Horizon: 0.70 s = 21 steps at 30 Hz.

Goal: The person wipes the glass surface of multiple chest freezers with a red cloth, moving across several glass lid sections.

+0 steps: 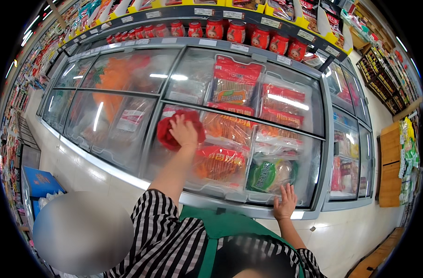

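Observation:
My left hand [184,131] lies spread over a bunched red cloth [164,133] and presses it against the sliding glass lid [160,170] of a chest freezer. My right hand [285,203] rests with fingers apart on the lid near its front edge and holds nothing. Beneath the glass, close to my right fingertips, is a green and clear food bag [263,175]. Red and orange packs of skewered food [220,163] show through the misted glass to the right of the cloth. Part of the cloth is hidden under my palm.
Dark metal bars [154,121] divide the freezer top. Behind it stand red jars [236,32] under a shelf of bagged goods. Another glass-topped freezer [350,153] adjoins on the right. A blue box [41,180] stands at left. A blurred patch covers the lower left.

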Each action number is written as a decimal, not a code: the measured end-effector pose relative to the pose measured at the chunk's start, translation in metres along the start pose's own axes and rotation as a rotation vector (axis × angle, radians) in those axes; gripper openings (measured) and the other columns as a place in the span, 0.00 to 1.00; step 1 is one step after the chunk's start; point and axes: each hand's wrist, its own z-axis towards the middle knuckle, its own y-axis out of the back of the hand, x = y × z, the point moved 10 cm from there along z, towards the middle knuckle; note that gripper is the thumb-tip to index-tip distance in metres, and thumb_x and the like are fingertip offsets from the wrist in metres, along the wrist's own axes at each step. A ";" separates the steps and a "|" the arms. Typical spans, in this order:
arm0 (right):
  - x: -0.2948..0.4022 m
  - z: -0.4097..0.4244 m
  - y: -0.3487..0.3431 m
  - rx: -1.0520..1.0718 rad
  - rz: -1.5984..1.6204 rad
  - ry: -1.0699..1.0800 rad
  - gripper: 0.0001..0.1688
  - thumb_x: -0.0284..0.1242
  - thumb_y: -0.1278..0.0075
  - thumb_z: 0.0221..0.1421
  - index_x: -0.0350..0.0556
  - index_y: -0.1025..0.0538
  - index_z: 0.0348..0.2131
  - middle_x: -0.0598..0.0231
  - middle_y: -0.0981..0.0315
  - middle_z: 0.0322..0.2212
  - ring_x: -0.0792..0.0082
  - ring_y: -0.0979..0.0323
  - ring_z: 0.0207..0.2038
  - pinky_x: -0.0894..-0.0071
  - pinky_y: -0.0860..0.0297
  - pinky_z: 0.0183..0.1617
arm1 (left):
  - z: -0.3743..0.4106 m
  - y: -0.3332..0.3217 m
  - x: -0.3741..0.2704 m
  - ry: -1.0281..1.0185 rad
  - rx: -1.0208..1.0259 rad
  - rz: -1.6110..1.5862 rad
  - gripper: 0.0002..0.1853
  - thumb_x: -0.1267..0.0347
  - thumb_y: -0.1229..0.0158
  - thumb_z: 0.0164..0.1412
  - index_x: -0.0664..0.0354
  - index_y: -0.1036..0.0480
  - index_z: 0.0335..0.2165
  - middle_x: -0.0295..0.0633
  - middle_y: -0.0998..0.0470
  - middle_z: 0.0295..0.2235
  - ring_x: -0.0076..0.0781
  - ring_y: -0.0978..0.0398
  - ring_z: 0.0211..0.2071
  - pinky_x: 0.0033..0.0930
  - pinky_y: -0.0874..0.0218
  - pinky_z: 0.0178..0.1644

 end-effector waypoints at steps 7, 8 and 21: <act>0.005 -0.001 0.004 -0.016 0.041 0.024 0.33 0.33 0.48 0.46 0.57 0.35 0.54 0.61 0.46 0.59 0.57 0.52 0.63 0.47 0.55 0.62 | -0.052 -0.056 -0.109 -0.088 0.287 0.284 0.48 0.49 0.46 0.51 0.68 0.54 0.60 0.56 0.55 0.62 0.54 0.63 0.64 0.56 0.70 0.64; 0.005 -0.003 0.005 -0.006 0.040 0.015 0.33 0.33 0.49 0.46 0.57 0.35 0.54 0.60 0.46 0.59 0.57 0.52 0.63 0.47 0.55 0.62 | -0.056 -0.059 -0.112 -0.080 0.309 0.276 0.50 0.49 0.45 0.50 0.68 0.56 0.60 0.57 0.56 0.62 0.54 0.65 0.64 0.55 0.72 0.64; -0.002 0.002 0.002 -0.021 0.000 0.035 0.33 0.34 0.50 0.46 0.58 0.36 0.54 0.60 0.46 0.59 0.57 0.52 0.63 0.48 0.53 0.61 | -0.159 -0.098 -0.211 -0.949 0.878 0.108 0.41 0.59 0.42 0.48 0.56 0.47 0.58 0.43 0.50 0.61 0.44 0.58 0.64 0.49 0.65 0.64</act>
